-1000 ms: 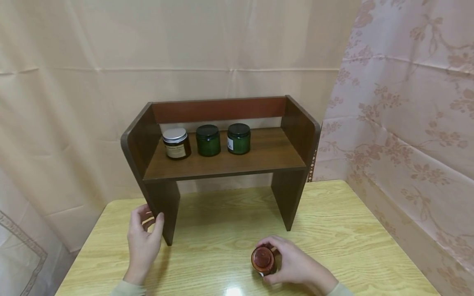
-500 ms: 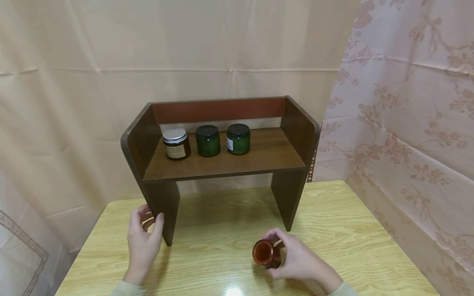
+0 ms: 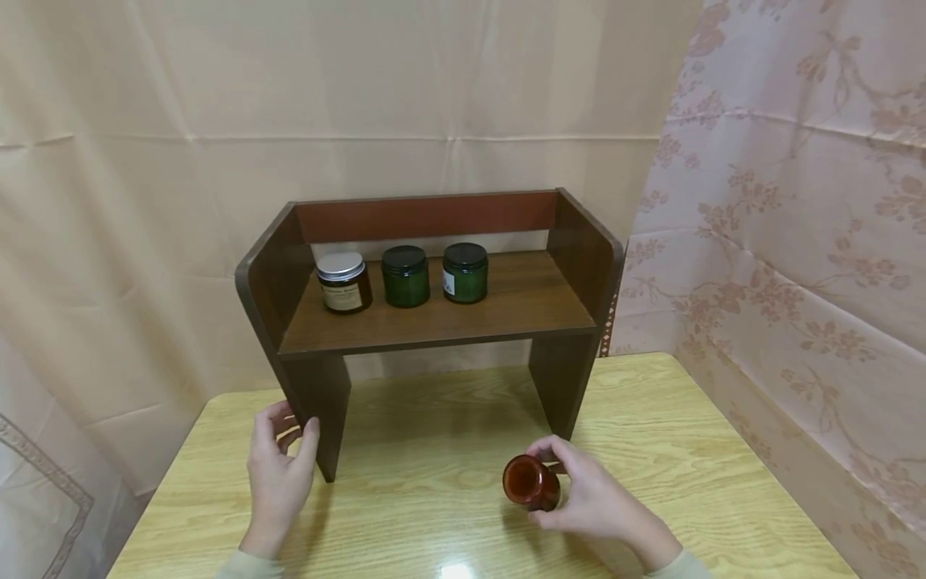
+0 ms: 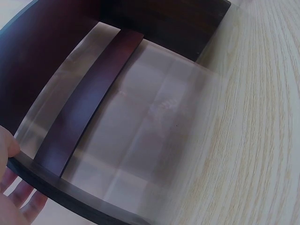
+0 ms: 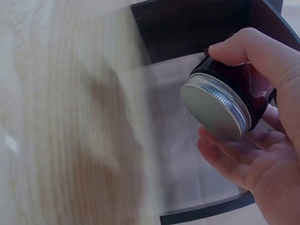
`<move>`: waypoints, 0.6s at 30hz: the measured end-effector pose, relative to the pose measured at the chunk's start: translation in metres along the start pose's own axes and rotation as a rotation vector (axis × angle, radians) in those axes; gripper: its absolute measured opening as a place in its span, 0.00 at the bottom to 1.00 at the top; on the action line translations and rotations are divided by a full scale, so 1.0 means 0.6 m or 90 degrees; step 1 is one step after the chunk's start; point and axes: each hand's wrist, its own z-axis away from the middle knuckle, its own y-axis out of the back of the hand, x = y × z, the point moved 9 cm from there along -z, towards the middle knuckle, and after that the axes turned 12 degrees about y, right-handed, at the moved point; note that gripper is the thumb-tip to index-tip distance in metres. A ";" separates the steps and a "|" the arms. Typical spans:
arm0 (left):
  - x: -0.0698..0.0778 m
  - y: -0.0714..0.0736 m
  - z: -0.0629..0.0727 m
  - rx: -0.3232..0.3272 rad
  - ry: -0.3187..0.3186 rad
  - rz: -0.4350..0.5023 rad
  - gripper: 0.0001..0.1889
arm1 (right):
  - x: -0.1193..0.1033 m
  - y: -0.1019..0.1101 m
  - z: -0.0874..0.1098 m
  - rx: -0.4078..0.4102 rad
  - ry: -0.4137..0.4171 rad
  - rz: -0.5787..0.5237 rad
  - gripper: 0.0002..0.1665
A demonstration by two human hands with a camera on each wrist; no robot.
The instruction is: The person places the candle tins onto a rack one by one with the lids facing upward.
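Observation:
My right hand (image 3: 596, 503) grips an amber glass jar (image 3: 531, 482) above the table in front of the shelf. The jar is tilted, its glass base facing the head camera; in the right wrist view its silver screw lid (image 5: 213, 108) points down toward the table. My left hand (image 3: 282, 474) holds the lower front edge of the dark wooden desk shelf's left side panel (image 3: 314, 410), thumb on the inner face and fingers outside. On the shelf board stand an amber jar with a silver lid (image 3: 343, 283) and two green jars with dark lids, one left (image 3: 406, 277), one right (image 3: 465, 273).
The shelf stands on a light wood-grain table (image 3: 405, 515). Bare board (image 3: 538, 289) shows right of the jars. A beige curtain (image 3: 434, 96) hangs behind, and a pink floral cloth (image 3: 796, 241) hangs along the right side.
My right hand has lifted the amber jar, tilted its base toward the head camera and moved it slightly right and away from me. My left hand stays on the shelf panel.

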 end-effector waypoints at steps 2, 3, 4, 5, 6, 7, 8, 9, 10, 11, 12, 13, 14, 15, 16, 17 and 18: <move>0.001 0.001 0.000 -0.001 0.001 -0.002 0.20 | -0.002 0.005 -0.001 0.007 0.002 -0.005 0.45; 0.001 0.001 -0.001 -0.001 0.001 -0.003 0.20 | -0.004 0.008 -0.001 0.011 0.006 -0.002 0.45; 0.001 0.001 -0.001 0.000 0.002 -0.003 0.20 | -0.006 0.011 -0.002 0.014 0.010 0.001 0.45; 0.001 0.001 -0.001 0.000 0.002 -0.003 0.20 | -0.008 0.014 -0.002 0.017 0.013 0.007 0.45; 0.001 0.001 -0.001 0.000 0.002 -0.003 0.20 | -0.010 0.017 -0.003 0.021 0.017 0.012 0.45; 0.002 0.001 -0.001 0.000 0.002 -0.003 0.20 | -0.013 0.020 -0.004 0.027 0.023 0.021 0.46; 0.002 0.001 -0.001 -0.001 0.002 -0.002 0.20 | -0.015 0.023 -0.004 0.032 0.030 0.029 0.46; 0.002 0.001 -0.001 -0.001 0.002 0.000 0.20 | -0.018 0.026 -0.005 0.037 0.036 0.033 0.46; 0.002 0.001 -0.001 -0.001 0.001 0.001 0.20 | -0.021 0.028 -0.006 0.041 0.041 0.034 0.46; 0.002 0.001 0.000 -0.001 0.001 0.001 0.20 | -0.023 0.030 -0.006 0.046 0.046 0.032 0.46; 0.002 0.001 0.000 -0.002 0.002 0.002 0.19 | -0.025 0.032 -0.006 0.050 0.049 0.026 0.46; 0.001 0.000 0.000 -0.002 0.002 0.003 0.19 | -0.026 0.034 -0.006 0.052 0.050 0.020 0.46; 0.000 0.000 0.000 -0.002 0.003 0.002 0.19 | -0.027 0.035 -0.005 0.054 0.050 0.014 0.46; 0.000 0.000 0.000 -0.002 0.003 0.002 0.19 | -0.028 0.037 -0.005 0.056 0.049 0.008 0.45; 0.000 0.000 0.000 -0.002 0.003 0.001 0.19 | -0.029 0.038 -0.005 0.057 0.048 0.002 0.45; -0.001 0.000 0.000 -0.002 0.003 0.001 0.20 | -0.029 0.039 -0.005 0.057 0.048 -0.003 0.45; -0.001 0.000 0.000 -0.001 0.002 0.000 0.20 | -0.030 0.041 -0.006 0.056 0.046 -0.005 0.44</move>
